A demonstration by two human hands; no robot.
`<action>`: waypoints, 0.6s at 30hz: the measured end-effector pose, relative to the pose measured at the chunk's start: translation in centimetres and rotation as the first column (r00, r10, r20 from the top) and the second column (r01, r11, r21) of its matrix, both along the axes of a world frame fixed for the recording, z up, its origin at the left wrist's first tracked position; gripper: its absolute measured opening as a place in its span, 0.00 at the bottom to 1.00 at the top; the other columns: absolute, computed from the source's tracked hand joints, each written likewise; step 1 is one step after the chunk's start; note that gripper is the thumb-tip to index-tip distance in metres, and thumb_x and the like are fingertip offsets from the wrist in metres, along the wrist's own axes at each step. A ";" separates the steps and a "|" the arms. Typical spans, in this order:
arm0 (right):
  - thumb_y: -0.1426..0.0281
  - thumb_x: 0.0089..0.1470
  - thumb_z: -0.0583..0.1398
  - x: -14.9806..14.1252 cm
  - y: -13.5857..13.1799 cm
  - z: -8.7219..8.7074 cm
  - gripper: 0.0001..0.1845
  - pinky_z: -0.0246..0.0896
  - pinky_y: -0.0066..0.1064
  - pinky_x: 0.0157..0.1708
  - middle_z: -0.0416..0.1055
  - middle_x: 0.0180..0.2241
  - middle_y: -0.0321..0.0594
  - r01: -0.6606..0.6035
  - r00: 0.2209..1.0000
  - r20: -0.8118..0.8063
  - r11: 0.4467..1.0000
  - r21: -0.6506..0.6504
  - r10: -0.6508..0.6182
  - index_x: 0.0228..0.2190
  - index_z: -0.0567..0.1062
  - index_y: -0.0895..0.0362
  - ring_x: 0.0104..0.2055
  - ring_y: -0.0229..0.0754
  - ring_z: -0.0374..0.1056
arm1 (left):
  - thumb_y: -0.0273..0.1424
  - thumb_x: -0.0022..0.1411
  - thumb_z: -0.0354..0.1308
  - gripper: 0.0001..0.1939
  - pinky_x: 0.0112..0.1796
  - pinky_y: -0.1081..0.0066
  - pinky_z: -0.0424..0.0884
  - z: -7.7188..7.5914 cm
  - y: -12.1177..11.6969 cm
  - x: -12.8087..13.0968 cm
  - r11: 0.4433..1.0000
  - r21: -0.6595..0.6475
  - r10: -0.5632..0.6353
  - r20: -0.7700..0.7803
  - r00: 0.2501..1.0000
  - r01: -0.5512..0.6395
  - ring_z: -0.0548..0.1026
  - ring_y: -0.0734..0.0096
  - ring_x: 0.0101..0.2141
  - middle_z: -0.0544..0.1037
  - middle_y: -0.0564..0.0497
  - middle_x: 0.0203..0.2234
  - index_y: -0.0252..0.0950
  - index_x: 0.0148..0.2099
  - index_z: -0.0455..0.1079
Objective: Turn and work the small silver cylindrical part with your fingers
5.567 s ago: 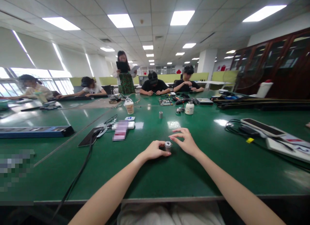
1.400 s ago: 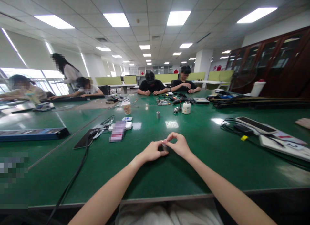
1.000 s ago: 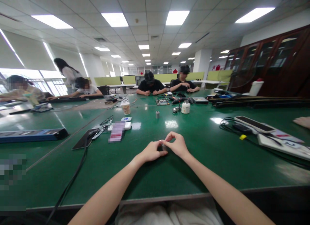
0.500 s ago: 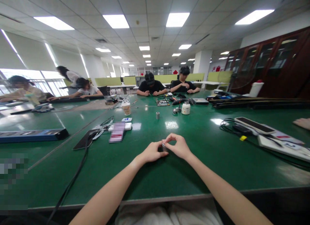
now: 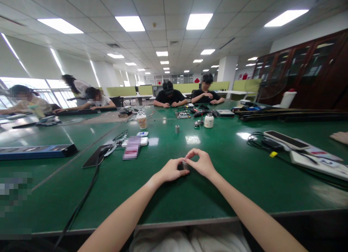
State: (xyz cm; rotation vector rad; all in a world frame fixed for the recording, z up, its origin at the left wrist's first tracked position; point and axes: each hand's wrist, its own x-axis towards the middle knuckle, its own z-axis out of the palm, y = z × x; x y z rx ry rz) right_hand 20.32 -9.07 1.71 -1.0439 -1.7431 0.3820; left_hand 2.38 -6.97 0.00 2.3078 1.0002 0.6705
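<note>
A small grey metal cylinder (image 5: 185,166) stands on the green table (image 5: 163,205) between my hands. My left hand (image 5: 172,169) is closed around its side, thumb in front and fingers behind. The fingertips of my right hand (image 5: 201,163) are pinched together at the cylinder's top edge. Whether a smaller part sits in that pinch is too small to tell. Farther off, a similar metal cylinder (image 5: 177,129) stands upright on the table, apart from both hands.
Left lie a dark flat tablet (image 5: 95,157) with cables, and a blue power strip (image 5: 38,151). Ahead stand a paper cup (image 5: 141,121) and a white jar (image 5: 208,121). On the right are cables and a white power bank (image 5: 286,140). Several people sit around the table.
Almost nothing differs. My right fingers have shifted very slightly at the cylinder's top, while my left hand keeps its hold.
</note>
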 end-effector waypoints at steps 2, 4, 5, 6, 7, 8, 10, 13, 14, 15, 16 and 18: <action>0.70 0.47 0.66 0.0 0.1 -0.1 0.02 0.68 0.33 0.33 0.77 0.25 0.36 -0.013 1.000 -0.011 1.000 -0.020 0.012 0.25 0.77 0.54 0.29 0.43 0.74 | 0.36 0.57 0.64 0.21 0.45 0.65 0.70 -0.1 0.0 0.0 1.000 0.001 -0.004 0.002 1.000 0.004 0.78 0.56 0.42 0.81 0.47 0.45 0.35 0.52 0.73; 0.70 0.47 0.66 0.0 0.3 -0.3 0.02 0.68 0.32 0.32 0.77 0.25 0.36 -0.025 0.999 -0.021 0.999 -0.035 0.024 0.25 0.77 0.55 0.29 0.43 0.74 | 0.36 0.57 0.63 0.22 0.46 0.65 0.70 -0.1 0.1 0.0 1.000 0.004 -0.007 0.004 1.000 0.007 0.78 0.56 0.42 0.80 0.47 0.46 0.35 0.53 0.72; 0.70 0.46 0.66 0.0 0.4 -0.4 0.02 0.69 0.32 0.32 0.77 0.25 0.36 -0.031 0.999 -0.024 0.999 -0.041 0.031 0.25 0.76 0.55 0.29 0.43 0.75 | 0.36 0.57 0.64 0.23 0.46 0.65 0.70 -0.1 0.1 0.0 1.000 0.005 -0.008 0.005 1.000 0.008 0.78 0.56 0.42 0.80 0.47 0.46 0.35 0.54 0.72; 0.70 0.46 0.66 0.0 0.4 -0.5 0.02 0.69 0.32 0.33 0.78 0.25 0.37 -0.039 0.999 -0.027 0.998 -0.045 0.038 0.26 0.76 0.55 0.30 0.43 0.75 | 0.36 0.56 0.64 0.24 0.46 0.65 0.69 -0.1 0.1 0.0 1.000 0.007 -0.009 0.005 1.000 0.009 0.78 0.56 0.42 0.80 0.47 0.46 0.35 0.54 0.72; 0.70 0.46 0.65 0.0 0.4 -0.5 0.02 0.69 0.31 0.33 0.78 0.26 0.37 -0.047 0.999 -0.030 0.998 -0.050 0.046 0.26 0.76 0.55 0.30 0.43 0.75 | 0.35 0.56 0.64 0.24 0.46 0.65 0.69 -0.1 0.1 0.0 1.000 0.008 -0.010 0.005 1.000 0.010 0.78 0.56 0.42 0.80 0.47 0.46 0.35 0.55 0.71; 0.71 0.47 0.65 0.0 0.4 -0.5 0.02 0.70 0.31 0.33 0.78 0.26 0.37 -0.054 0.998 -0.032 0.997 -0.053 0.053 0.26 0.76 0.55 0.31 0.43 0.75 | 0.35 0.56 0.64 0.24 0.46 0.65 0.69 -0.1 0.1 0.0 1.000 0.009 -0.012 0.005 1.000 0.012 0.78 0.56 0.42 0.80 0.47 0.47 0.35 0.55 0.71; 0.71 0.47 0.65 0.0 0.3 -0.5 0.02 0.70 0.32 0.34 0.78 0.27 0.37 -0.065 0.997 -0.034 0.996 -0.059 0.063 0.26 0.76 0.55 0.31 0.43 0.76 | 0.35 0.56 0.64 0.24 0.47 0.65 0.69 -0.1 0.1 0.0 1.000 0.011 -0.015 0.005 1.000 0.015 0.78 0.56 0.43 0.80 0.47 0.47 0.34 0.55 0.71; 0.72 0.46 0.65 0.0 0.1 -0.3 0.05 0.69 0.33 0.36 0.79 0.27 0.36 -0.070 0.997 -0.038 0.996 -0.061 0.068 0.30 0.76 0.55 0.32 0.43 0.77 | 0.34 0.56 0.64 0.24 0.45 0.66 0.70 0.0 0.0 0.0 1.000 0.013 -0.016 0.001 1.000 0.016 0.78 0.56 0.42 0.80 0.46 0.45 0.33 0.55 0.71; 0.72 0.47 0.65 0.0 0.0 -0.3 0.07 0.69 0.33 0.38 0.79 0.26 0.35 -0.071 0.997 -0.039 0.996 -0.060 0.069 0.33 0.76 0.54 0.32 0.43 0.77 | 0.34 0.57 0.63 0.25 0.44 0.66 0.70 0.1 -0.1 0.0 1.000 0.013 -0.015 -0.001 1.000 0.015 0.78 0.56 0.41 0.81 0.46 0.44 0.33 0.56 0.71; 0.72 0.47 0.65 0.0 0.0 -0.2 0.10 0.68 0.34 0.39 0.79 0.26 0.35 -0.072 0.997 -0.040 0.996 -0.058 0.070 0.35 0.75 0.54 0.33 0.44 0.77 | 0.34 0.57 0.63 0.25 0.43 0.67 0.70 0.1 -0.1 0.0 1.000 0.012 -0.015 -0.003 1.000 0.015 0.78 0.57 0.40 0.81 0.46 0.43 0.33 0.56 0.70; 0.72 0.47 0.65 0.0 -0.1 -0.1 0.12 0.68 0.35 0.41 0.79 0.27 0.34 -0.072 0.997 -0.041 0.996 -0.055 0.070 0.36 0.75 0.54 0.34 0.44 0.77 | 0.34 0.57 0.63 0.24 0.42 0.67 0.70 0.1 -0.1 0.0 1.000 0.012 -0.014 -0.005 1.000 0.014 0.78 0.57 0.39 0.81 0.47 0.42 0.33 0.55 0.71; 0.71 0.46 0.66 0.0 -0.1 0.0 0.14 0.67 0.36 0.43 0.80 0.28 0.35 -0.062 0.997 -0.045 0.997 -0.048 0.060 0.38 0.74 0.54 0.36 0.44 0.77 | 0.34 0.57 0.63 0.21 0.41 0.68 0.70 0.2 -0.1 0.0 1.000 0.014 -0.010 -0.008 1.000 0.010 0.78 0.58 0.38 0.81 0.48 0.39 0.34 0.53 0.72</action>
